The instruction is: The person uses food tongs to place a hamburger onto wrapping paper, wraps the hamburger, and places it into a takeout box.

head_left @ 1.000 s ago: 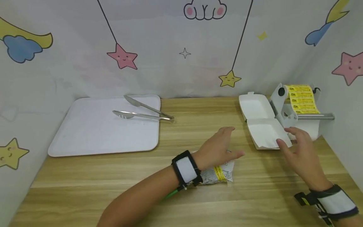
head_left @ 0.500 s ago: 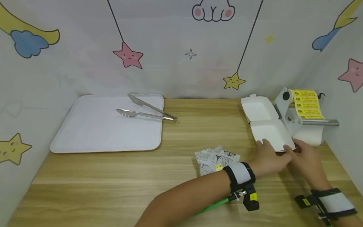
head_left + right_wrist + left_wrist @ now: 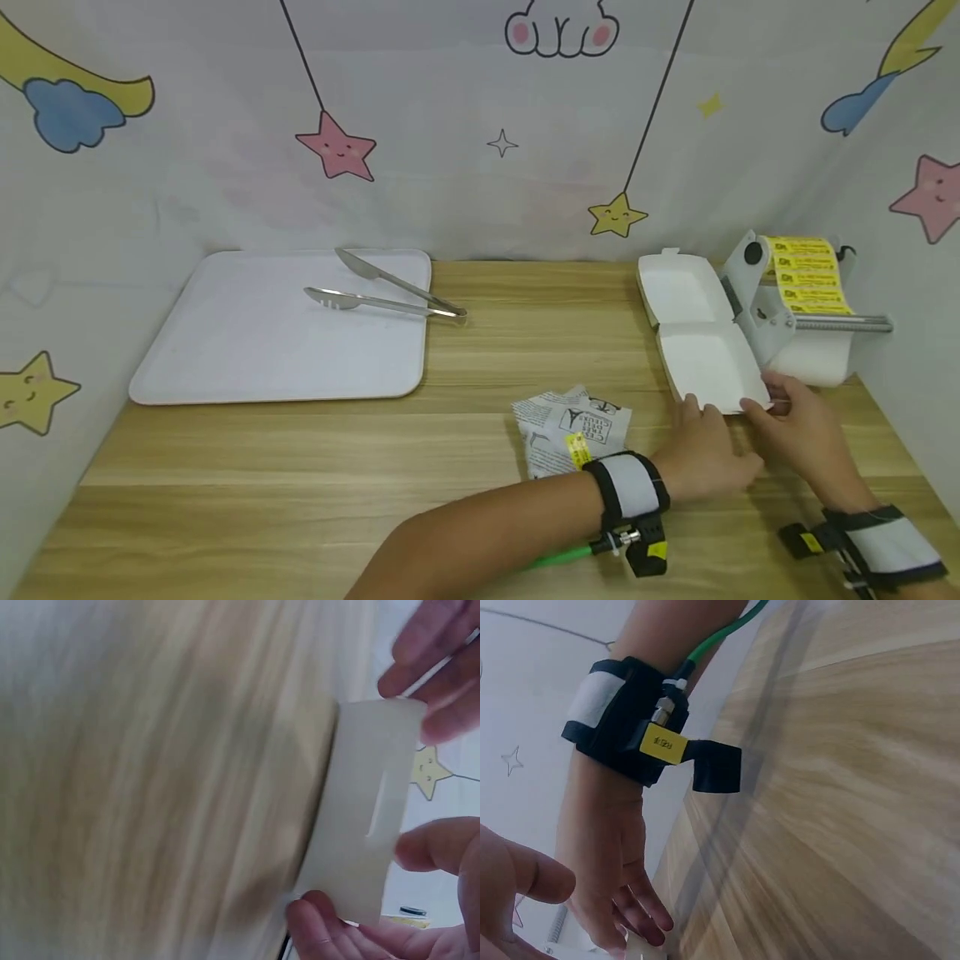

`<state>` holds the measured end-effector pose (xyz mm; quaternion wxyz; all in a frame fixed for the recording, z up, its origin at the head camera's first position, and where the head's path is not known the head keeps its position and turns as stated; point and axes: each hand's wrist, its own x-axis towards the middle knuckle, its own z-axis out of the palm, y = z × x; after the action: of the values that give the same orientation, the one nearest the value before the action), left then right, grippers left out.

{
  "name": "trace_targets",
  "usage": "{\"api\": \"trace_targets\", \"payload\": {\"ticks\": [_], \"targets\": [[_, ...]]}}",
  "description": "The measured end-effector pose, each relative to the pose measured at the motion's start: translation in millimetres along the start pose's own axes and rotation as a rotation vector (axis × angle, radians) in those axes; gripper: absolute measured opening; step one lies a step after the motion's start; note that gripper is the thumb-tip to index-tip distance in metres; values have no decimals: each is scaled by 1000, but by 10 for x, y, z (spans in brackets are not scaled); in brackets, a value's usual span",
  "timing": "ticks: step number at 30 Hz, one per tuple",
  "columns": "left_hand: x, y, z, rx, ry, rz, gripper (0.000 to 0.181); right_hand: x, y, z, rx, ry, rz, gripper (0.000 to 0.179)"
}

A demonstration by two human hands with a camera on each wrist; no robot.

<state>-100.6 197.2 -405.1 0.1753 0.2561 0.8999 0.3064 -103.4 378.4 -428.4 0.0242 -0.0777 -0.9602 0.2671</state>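
A white clamshell takeaway box [image 3: 708,367] lies unfolded at the right of the table, lid toward the back. My right hand [image 3: 806,437] grips its front right corner. In the right wrist view, the right thumb meets the rim of the box's front wall [image 3: 367,780], and the fingers curl in at the lower corner. At the front left corner my left hand [image 3: 705,454] has its fingertips around the rim, its thumb held apart. A packet wrapped in newsprint paper [image 3: 573,421] with a yellow label rests beyond the left wrist, partly covered by the forearm.
A label dispenser [image 3: 795,308] with a roll of yellow labels stands right beside the box. On the left lies a white tray [image 3: 255,342], with metal tongs [image 3: 390,300] across its right edge. A printed cloth wall [image 3: 450,208] closes off the back.
The left hand has moved right from over the newsprint packet to the box, uncovering much of the packet. The right hand has come down onto the box corner. Lately the box has shifted slightly nearer.
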Motion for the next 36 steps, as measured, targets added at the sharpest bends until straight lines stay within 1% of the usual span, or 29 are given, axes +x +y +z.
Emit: {"api": "trace_targets", "payload": {"ticks": [2, 3, 4, 6, 8, 10, 12, 14, 16, 19, 20, 21, 23, 24, 26, 27, 28, 30, 32, 33, 36], "targets": [[-80, 1, 69, 97, -17, 3, 57, -32, 6, -2, 13, -9, -9, 60], [-125, -3, 95, 125, -36, 5, 60, -51, 7, -5, 21, -15, -9, 58], [-170, -10, 113, 143, -62, 9, 60, -71, 11, -9, 26, -22, -11, 56], [-271, -47, 137, 140, -122, 20, 63, -107, 17, -23, 27, -46, -16, 51], [-376, -98, 127, 117, -170, 36, 63, -145, 15, -46, 24, -90, -25, 47], [-480, -149, 108, 115, -191, 63, 60, -188, -2, -69, 31, -147, -31, 45], [-599, -195, 80, 108, -205, 70, 63, -249, -34, -80, 27, -207, -20, 44], [-706, -238, 62, 113, -210, 95, 60, -327, -69, -80, 46, -246, -11, 44], [-816, -279, 54, 108, -232, 116, 66, -405, -99, -76, 70, -266, 0, 43], [-960, -337, 62, 108, -268, 137, 74, -506, -144, -63, 82, -275, -8, 40], [-1000, -356, 69, 118, -282, 135, 77, -531, -163, -56, 84, -283, -9, 39], [-1038, -377, 68, 104, -311, 117, 79, -555, -181, -43, 82, -284, -16, 37], [-1099, -451, 57, 119, -349, 123, 82, -603, -222, -5, 70, -295, -24, 35], [-1130, -495, 46, 105, -375, 116, 84, -627, -243, 18, 72, -302, -26, 35], [-1180, -590, -5, 92, -403, 131, 84, -672, -286, 69, 67, -308, -40, 34], [-1205, -650, -41, 87, -426, 143, 86, -695, -308, 97, 72, -306, -52, 34], [-1235, -705, -84, 103, -428, 171, 89, -713, -329, 123, 78, -310, -68, 34], [-1301, -803, -188, 100, -447, 210, 86, -741, -373, 173, 92, -317, -104, 33], [-1374, -882, -312, 137, -450, 279, 82, -761, -419, 221, 111, -328, -146, 31], [-1409, -921, -372, 163, -457, 316, 83, -773, -441, 243, 129, -340, -167, 31], [-1500, -982, -509, 241, -450, 390, 70, -813, -511, 312, 156, -351, -234, 30]]}}
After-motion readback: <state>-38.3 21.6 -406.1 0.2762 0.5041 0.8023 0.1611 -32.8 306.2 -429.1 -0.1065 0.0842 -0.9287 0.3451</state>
